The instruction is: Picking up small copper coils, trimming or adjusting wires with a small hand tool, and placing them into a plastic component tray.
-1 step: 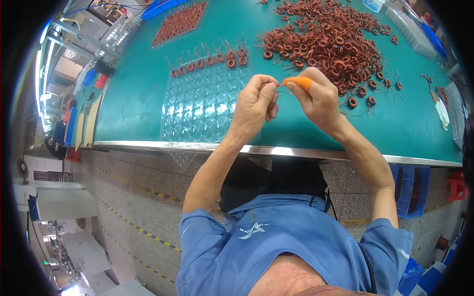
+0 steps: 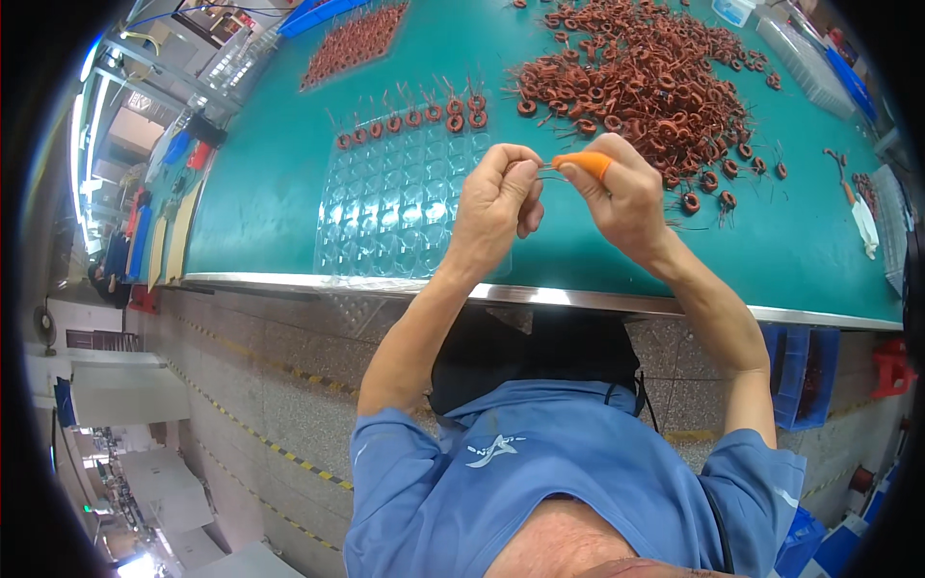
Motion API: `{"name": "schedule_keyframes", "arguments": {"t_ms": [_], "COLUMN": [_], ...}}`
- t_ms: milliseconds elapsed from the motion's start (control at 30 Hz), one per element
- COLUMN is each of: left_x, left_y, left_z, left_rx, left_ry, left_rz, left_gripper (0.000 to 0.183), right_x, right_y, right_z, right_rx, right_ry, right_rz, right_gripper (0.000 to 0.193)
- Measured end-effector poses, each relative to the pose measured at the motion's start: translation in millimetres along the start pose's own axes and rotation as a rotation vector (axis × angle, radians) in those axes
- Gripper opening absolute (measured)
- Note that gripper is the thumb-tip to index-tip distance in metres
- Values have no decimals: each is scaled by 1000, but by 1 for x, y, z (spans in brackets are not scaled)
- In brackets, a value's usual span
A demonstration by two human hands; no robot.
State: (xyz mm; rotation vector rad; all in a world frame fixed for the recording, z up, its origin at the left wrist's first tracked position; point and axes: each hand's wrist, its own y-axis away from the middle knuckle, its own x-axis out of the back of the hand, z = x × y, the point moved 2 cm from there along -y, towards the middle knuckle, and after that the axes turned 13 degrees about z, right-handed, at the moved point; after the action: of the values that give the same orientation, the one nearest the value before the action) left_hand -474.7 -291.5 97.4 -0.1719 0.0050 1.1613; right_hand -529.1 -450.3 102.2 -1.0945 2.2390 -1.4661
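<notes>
My left hand (image 2: pixel 496 202) and my right hand (image 2: pixel 621 188) meet above the table, just right of a clear plastic tray (image 2: pixel 371 231). Thin copper wire leads (image 2: pixel 548 174) run between their fingertips. Both hands are closed in a pinch on these leads; whatever body they belong to is hidden by the left fingers. An orange finger cot (image 2: pixel 584 162) covers the right index finger. Along the tray's far side, a row of reddish ring coils (image 2: pixel 393 124) sits in the round pockets, leads pointing up; a second row has begun at its right end. Nearer pockets show no coils.
A large heap of loose ring coils (image 2: pixel 655 87) spreads beyond my right hand. Another filled tray (image 2: pixel 355 43) lies at the far left. To the right are an orange-handled tool (image 2: pixel 848 191) and stacked clear trays (image 2: pixel 809 63). The metal-trimmed table edge (image 2: pixel 578 298) runs before my body.
</notes>
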Motion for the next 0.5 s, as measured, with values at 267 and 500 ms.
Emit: {"name": "schedule_keyframes", "arguments": {"t_ms": [267,500], "left_x": [-3,4], "left_y": [0,0], "left_z": [-12,-1], "left_rx": [22,-61], "left_ry": [147,108], "left_rz": [48,25], "left_gripper": [19,30], "right_x": [-5,-9], "right_y": [2,4], "right_z": [28,29], "right_rx": [-850,-811], "right_ry": [-313,-361], "right_rz": [-159,-334], "right_gripper": [33,36]}}
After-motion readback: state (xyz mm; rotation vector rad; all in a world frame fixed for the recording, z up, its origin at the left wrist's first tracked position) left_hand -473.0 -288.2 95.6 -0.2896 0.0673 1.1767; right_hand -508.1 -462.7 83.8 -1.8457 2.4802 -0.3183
